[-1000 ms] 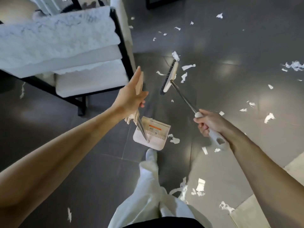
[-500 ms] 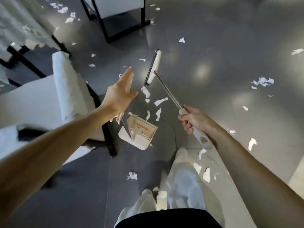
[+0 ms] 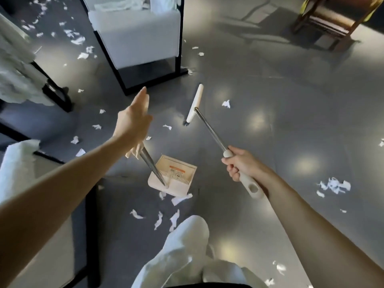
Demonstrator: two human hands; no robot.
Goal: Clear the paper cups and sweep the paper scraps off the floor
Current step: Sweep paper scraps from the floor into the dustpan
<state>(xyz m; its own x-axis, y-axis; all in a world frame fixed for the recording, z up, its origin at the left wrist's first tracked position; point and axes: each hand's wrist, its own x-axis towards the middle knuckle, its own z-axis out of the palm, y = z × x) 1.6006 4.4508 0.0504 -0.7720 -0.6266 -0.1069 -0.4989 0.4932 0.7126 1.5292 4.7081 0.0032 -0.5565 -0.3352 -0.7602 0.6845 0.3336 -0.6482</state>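
Note:
My right hand grips the white handle of a broom whose metal shaft runs up and left to the white brush head, which rests on the grey floor. My left hand holds the top of the dustpan's metal pole, lower fingers curled round it and index finger pointing forward. The cream dustpan sits on the floor between my hands. White paper scraps lie scattered around, some just in front of my leg and one near the brush. No paper cups are in view.
A white cushioned chair with a black frame stands ahead. More white seats are at the far left and lower left. A wooden piece of furniture stands at the top right. My white trouser leg fills the bottom centre.
The view has swung to the right and the chairs have shifted left and up. The brush head has moved away from the scraps it was beside. Both hands keep their holds.

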